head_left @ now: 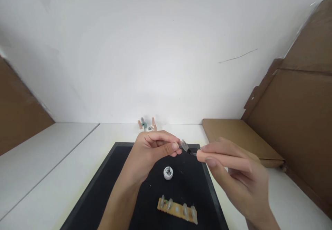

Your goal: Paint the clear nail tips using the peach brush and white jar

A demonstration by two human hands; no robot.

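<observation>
Nearest on the black mat (101,188), a tan strip (178,213) bears several clear nail tips (185,212) side by side, perhaps so that they stay put and apart. At twelve o'clock from the strip, a touch toward eleven, stands a small white jar (168,178), open, dark residue inside; its central spot probably leaves it within easy reach of either hand.

The hands are apart, each clamped on something, raised above the mat. The right hand (240,185) grips the thick peach handle of a brush (224,161) between thumb and fingers, slanted much like a pen, presumably for fine control. Toward ten o'clock from that handle, the left hand (153,150) pinches one end of a loose clear nail (184,145), likely to leave its other end free. The dark bristles (189,151) appear to touch that free end.

Farther off, at eleven o'clock from the jar, small bottles (140,124) cluster on the white bench (64,145), seemingly kept out of the way. At two o'clock lies a flat cardboard box (233,133), before the wall (166,57).
</observation>
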